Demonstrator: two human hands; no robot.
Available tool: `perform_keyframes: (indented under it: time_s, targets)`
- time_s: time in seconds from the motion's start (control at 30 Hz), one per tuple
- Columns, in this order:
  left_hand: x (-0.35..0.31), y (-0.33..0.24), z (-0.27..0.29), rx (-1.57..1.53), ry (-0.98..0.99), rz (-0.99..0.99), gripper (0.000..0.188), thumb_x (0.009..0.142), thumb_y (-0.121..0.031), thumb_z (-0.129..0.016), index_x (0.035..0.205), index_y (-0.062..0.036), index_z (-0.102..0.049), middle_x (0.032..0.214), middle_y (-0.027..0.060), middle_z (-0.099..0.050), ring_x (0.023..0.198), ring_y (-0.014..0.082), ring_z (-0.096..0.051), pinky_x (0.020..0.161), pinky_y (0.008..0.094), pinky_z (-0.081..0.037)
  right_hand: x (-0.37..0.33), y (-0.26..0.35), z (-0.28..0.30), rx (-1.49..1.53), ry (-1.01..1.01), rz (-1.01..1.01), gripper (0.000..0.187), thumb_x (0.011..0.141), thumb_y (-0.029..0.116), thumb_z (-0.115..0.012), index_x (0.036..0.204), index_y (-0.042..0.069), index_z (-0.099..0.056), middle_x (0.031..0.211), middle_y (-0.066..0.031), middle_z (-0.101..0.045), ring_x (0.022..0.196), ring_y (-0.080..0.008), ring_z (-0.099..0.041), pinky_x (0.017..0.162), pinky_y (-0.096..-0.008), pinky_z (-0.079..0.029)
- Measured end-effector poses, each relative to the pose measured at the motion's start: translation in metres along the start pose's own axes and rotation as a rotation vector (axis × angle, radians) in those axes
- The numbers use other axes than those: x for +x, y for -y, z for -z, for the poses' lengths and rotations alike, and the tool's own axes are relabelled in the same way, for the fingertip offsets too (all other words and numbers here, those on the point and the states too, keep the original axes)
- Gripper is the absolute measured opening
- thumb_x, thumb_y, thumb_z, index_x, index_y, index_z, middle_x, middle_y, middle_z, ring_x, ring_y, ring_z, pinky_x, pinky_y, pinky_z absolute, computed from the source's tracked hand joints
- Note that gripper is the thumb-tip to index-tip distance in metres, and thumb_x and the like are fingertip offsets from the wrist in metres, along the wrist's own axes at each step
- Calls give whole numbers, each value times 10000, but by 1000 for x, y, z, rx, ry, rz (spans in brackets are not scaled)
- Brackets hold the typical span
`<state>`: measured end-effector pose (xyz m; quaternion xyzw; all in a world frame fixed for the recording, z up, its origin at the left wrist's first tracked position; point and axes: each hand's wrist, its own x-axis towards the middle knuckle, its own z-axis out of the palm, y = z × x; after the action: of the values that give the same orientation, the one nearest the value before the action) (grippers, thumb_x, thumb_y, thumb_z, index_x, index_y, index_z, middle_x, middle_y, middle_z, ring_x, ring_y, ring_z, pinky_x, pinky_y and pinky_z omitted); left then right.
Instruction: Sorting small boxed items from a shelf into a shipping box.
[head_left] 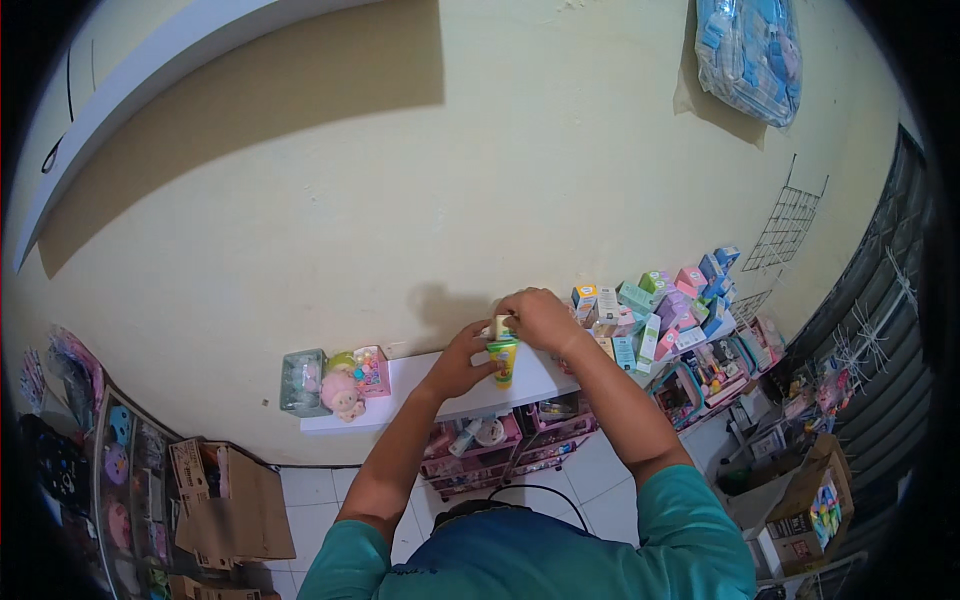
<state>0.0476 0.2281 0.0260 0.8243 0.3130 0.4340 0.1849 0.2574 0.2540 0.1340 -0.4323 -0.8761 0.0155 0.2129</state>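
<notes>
At the middle of a white wall shelf [415, 385], both my hands close in on a yellow container [503, 369] with a green top, tapered toward its base. My left hand [462, 364] is curled against its left side, thumb near the yellow wall. From above right, my right hand [543, 319] bends its fingers over a small pale item [503, 327] just over the green rim. What this item is cannot be made out. The left fingertips also come close to it.
Several small coloured boxes [650, 310] crowd the shelf's right part. To the left are a grey-green basket [303, 383], a pink plush toy [342, 392] and a pink box [373, 371]. Pink drawer units [470, 462] stand below. Open cardboard boxes [245, 505] rest at lower left.
</notes>
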Motion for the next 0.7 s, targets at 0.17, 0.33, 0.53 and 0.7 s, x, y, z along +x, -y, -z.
perform_keyframes:
  time_s: [0.17, 0.33, 0.53, 0.7]
  targets:
    - [-7, -12, 10, -166, 98, 189, 347, 900, -214, -791, 1202, -56, -725, 1294, 162, -622, 1214, 338, -600, 1047, 439, -472, 15, 19, -2, 233, 157, 10, 229, 868, 183, -700, 1063, 87, -771, 1012, -141, -771, 982, -335, -720, 912, -447, -549]
    - [-22, -15, 20, -135, 88, 256, 334, 893, -213, -791, 1176, -46, -730, 1241, 185, -638, 1174, 346, -620, 1018, 434, -488, 8, -16, 17, 160, -86, -174, 251, 844, 257, -753, 1047, 111, -777, 1023, -127, -757, 994, -305, -714, 901, -443, -553]
    - [-33, -10, 25, -126, 52, 301, 297, 891, -190, -789, 1144, -43, -737, 1193, 140, -649, 1065, 279, -631, 917, 382, -494, 1, -57, -1, -432, -17, -190, 197, 840, 223, -730, 1023, 188, -793, 991, -76, -753, 981, -300, -704, 876, -472, -529]
    - [-31, -7, 23, -132, 18, 321, 280, 888, -204, -786, 1114, -43, -747, 1129, 122, -651, 981, 252, -619, 856, 368, -487, -1, -55, -7, -409, 13, -198, 207, 837, 216, -720, 1029, 203, -797, 988, -82, -753, 1005, -292, -698, 861, -481, -517]
